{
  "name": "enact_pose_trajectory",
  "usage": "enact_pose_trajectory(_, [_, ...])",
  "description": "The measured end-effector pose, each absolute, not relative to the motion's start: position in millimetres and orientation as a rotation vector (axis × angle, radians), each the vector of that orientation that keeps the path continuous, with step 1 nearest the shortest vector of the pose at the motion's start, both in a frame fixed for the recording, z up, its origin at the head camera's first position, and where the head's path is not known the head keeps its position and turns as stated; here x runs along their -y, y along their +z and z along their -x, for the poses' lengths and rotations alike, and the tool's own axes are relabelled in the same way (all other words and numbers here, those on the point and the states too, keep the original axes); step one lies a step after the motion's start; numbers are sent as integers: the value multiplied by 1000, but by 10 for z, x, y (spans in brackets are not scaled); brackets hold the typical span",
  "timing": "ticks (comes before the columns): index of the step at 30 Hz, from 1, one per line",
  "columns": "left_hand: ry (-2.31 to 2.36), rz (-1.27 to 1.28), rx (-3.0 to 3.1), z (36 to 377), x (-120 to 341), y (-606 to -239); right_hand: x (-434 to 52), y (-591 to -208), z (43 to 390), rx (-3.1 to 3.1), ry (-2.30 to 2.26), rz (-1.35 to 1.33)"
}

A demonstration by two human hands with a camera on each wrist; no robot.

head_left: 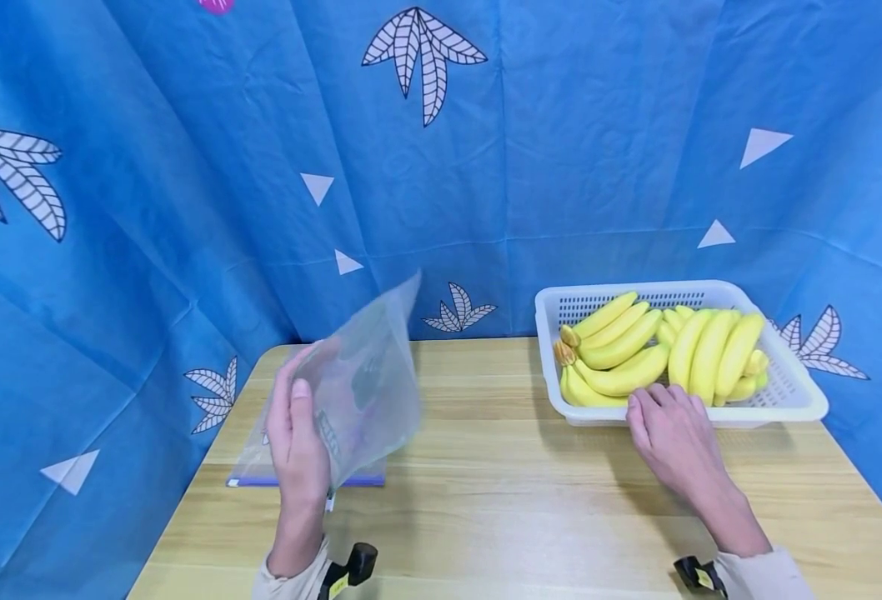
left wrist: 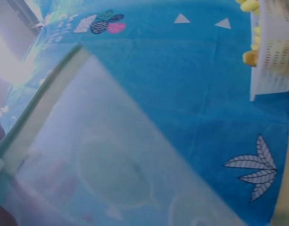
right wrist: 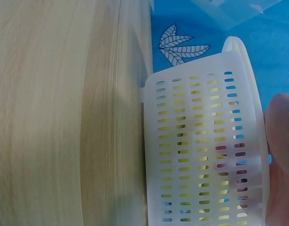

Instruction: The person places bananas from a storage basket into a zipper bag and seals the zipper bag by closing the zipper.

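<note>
My left hand holds up a translucent zipper bag at the left of the table, thumb toward me and some fingers showing through the plastic. In the left wrist view the bag slants across the picture with a green zip strip along its edge. My right hand is at the front rim of a white basket, its fingers bent down inside beside yellow bananas. In the right wrist view, the thumb lies by the rim and pinkish fingers show through the slots; whether they grip a banana I cannot tell.
Under the raised bag, another clear bag with a blue zip strip lies flat on the wooden table. More bananas fill the basket's right half. A blue patterned curtain hangs behind the table and at both sides.
</note>
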State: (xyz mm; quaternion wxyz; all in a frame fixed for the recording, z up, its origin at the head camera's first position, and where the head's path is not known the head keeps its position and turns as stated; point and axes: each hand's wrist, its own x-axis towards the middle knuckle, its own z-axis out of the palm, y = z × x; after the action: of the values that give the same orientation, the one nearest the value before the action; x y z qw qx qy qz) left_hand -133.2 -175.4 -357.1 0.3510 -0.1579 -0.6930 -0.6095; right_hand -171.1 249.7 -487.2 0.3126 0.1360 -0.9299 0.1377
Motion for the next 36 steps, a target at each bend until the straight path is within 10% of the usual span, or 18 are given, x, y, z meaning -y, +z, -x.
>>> enact_pose_trajectory(23, [-1314, 397, 2045, 1676, 1392, -3634, -1720, -4356, 1647, 2178, 857, -674])
enact_pose_trajectory(36, [-1324, 440, 2050, 1714, 1315, -3729, -833, -3999, 1855, 2016, 170, -1209])
